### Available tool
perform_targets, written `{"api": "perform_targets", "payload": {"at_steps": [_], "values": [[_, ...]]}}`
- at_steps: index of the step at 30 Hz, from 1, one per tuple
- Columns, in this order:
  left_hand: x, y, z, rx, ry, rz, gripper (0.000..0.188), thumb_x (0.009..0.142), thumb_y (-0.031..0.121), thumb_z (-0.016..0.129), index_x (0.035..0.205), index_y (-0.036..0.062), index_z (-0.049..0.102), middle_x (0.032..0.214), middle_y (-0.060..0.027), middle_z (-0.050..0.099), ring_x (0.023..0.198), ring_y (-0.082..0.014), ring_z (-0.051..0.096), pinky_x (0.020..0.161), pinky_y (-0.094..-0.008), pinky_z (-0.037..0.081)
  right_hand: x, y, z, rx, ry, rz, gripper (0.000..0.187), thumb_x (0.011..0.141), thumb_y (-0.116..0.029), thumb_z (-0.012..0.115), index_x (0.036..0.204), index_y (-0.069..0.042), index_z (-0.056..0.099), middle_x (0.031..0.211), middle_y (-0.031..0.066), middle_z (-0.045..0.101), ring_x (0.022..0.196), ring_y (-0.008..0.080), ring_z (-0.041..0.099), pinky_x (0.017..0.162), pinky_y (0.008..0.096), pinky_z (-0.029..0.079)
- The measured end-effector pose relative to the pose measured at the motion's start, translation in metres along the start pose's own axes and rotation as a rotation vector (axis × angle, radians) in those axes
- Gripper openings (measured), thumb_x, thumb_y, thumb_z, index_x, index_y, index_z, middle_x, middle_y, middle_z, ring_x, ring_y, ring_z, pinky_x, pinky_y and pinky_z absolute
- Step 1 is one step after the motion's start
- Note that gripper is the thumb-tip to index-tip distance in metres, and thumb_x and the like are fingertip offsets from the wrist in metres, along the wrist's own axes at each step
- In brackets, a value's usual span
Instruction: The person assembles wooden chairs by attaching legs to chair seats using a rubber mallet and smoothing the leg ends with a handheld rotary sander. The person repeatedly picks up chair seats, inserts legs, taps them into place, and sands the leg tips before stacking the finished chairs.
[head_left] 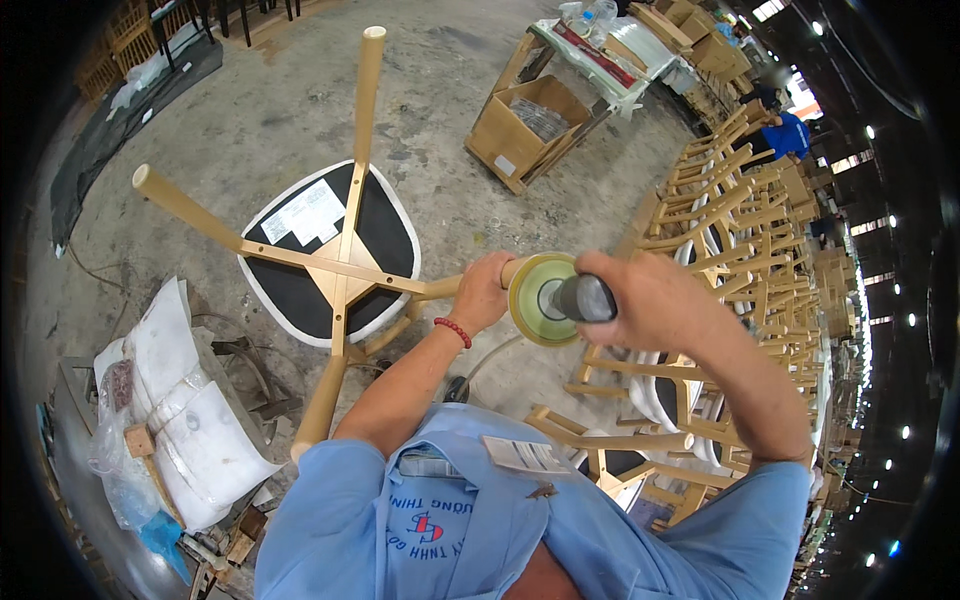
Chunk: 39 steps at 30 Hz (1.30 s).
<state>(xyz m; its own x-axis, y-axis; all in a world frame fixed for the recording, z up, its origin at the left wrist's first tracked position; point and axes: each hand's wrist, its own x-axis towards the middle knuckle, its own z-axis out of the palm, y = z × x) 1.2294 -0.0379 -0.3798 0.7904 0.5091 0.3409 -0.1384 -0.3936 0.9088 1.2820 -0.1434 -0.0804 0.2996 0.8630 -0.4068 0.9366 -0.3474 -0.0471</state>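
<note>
A light wooden chair (330, 265) hangs upside down in front of me, its black seat underside (385, 225) and crossed rails facing up. Several round legs stick out from it. My left hand (484, 295) is closed round one leg (438, 289), the one pointing to the right. In my right hand (640, 300) is a disc sander (535, 310) with a round yellow-green pad and a dark grey body. The pad meets or nearly meets the end of the leg beside my left hand; the exact contact is hidden.
Stacked wooden chairs (720, 220) crowd the right side. A cardboard box (525, 130) stands under a small table (610, 85) at the far side. Left of me, a wooden mallet (140, 440) rests on a white padded support (200, 440). A person in blue (788, 135) is far right.
</note>
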Motion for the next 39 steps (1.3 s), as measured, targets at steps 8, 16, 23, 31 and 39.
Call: {"api": "perform_targets", "payload": {"at_steps": [8, 16, 23, 31, 39], "values": [[0.001, 0.015, -0.005, 0.040, -0.022, -0.079, 0.034, 0.072, 0.012, 0.076, 0.101, 0.0053, 0.059, 0.094, -0.0149, 0.064, 0.092, -0.0363, 0.060, 0.082, -0.0444, 0.047, 0.052, 0.050, -0.030, 0.350, -0.050, 0.174, 0.035, 0.072, -0.023, 0.074, 0.097, -0.003, 0.060, 0.077, 0.0103, 0.067, 0.067, 0.0214, 0.066, 0.064, 0.0337, 0.054], [0.005, 0.015, -0.008, 0.016, 0.015, -0.067, 0.033, 0.070, 0.011, 0.076, 0.098, 0.0044, 0.060, 0.094, -0.0162, 0.065, 0.091, -0.0379, 0.061, 0.079, -0.0439, 0.049, -0.014, 0.099, 0.028, 0.578, 0.340, 0.347, 0.053, 0.069, -0.029, 0.077, 0.112, -0.002, 0.060, 0.083, 0.0114, 0.067, 0.075, 0.0203, 0.066, 0.071, 0.0342, 0.053], [0.004, 0.006, -0.007, -0.026, -0.017, -0.123, 0.035, 0.069, 0.011, 0.076, 0.100, 0.0051, 0.060, 0.095, -0.0159, 0.064, 0.093, -0.0386, 0.061, 0.079, -0.0439, 0.049, -0.007, 0.041, 0.022, 0.423, 0.171, 0.161, 0.056, 0.068, -0.029, 0.078, 0.114, -0.003, 0.059, 0.087, 0.0141, 0.067, 0.082, 0.0256, 0.067, 0.078, 0.0363, 0.052], [0.004, 0.019, -0.006, 0.040, -0.009, -0.137, 0.040, 0.071, 0.017, 0.078, 0.104, 0.0030, 0.060, 0.099, -0.0179, 0.064, 0.094, -0.0371, 0.061, 0.082, -0.0427, 0.049, 0.006, 0.090, 0.007, 0.334, 0.349, 0.332, 0.059, 0.070, -0.033, 0.076, 0.117, -0.002, 0.060, 0.096, 0.0205, 0.068, 0.090, 0.0330, 0.067, 0.083, 0.0395, 0.052], [0.000, 0.044, -0.004, 0.085, 0.136, 0.010, 0.040, 0.074, 0.021, 0.078, 0.104, 0.0009, 0.060, 0.099, -0.0171, 0.065, 0.095, -0.0349, 0.062, 0.084, -0.0430, 0.049, -0.007, 0.082, 0.008, 0.449, 0.278, 0.076, 0.054, 0.069, -0.029, 0.078, 0.111, -0.002, 0.060, 0.088, 0.0113, 0.064, 0.079, 0.0195, 0.064, 0.073, 0.0329, 0.052]]}}
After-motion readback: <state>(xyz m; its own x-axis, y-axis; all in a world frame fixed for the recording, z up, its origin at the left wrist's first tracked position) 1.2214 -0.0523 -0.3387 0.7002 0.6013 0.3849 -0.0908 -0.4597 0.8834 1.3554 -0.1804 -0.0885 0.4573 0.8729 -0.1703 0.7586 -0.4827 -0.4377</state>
